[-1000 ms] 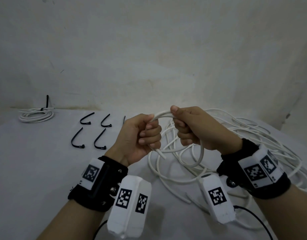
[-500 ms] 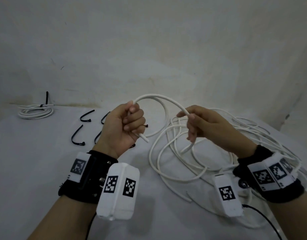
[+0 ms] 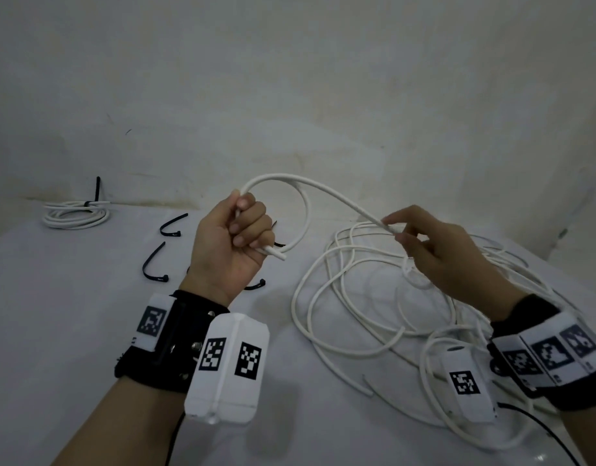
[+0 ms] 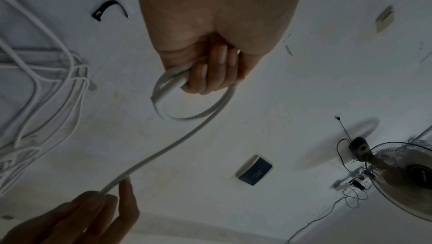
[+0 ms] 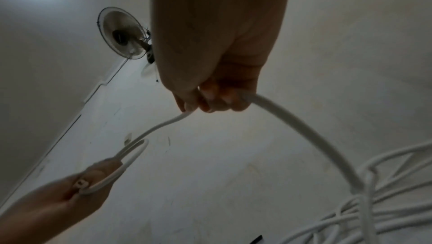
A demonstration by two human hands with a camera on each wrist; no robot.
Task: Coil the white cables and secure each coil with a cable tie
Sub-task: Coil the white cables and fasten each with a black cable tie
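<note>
My left hand [image 3: 237, 240] is raised above the table and grips one small loop of white cable [image 3: 303, 210], its cut end sticking out below the fist; the loop also shows in the left wrist view [image 4: 177, 103]. From that loop the cable runs right to my right hand [image 3: 421, 243], which pinches it between thumb and fingertips [image 5: 205, 100]. Behind the right hand the cable drops into a loose tangle of white cable [image 3: 357, 317] on the table. Several black cable ties [image 3: 153, 264] lie left of my left hand.
A finished white coil [image 3: 75, 215] bound with a black tie lies at the far left by the wall. The table is covered with a white cloth [image 3: 71, 331]. A standing fan [image 4: 402, 177] shows in both wrist views.
My hands have drawn apart, the left going left and the right going right along the cable. One loop stays in my left fist and the span between the hands has lengthened.
</note>
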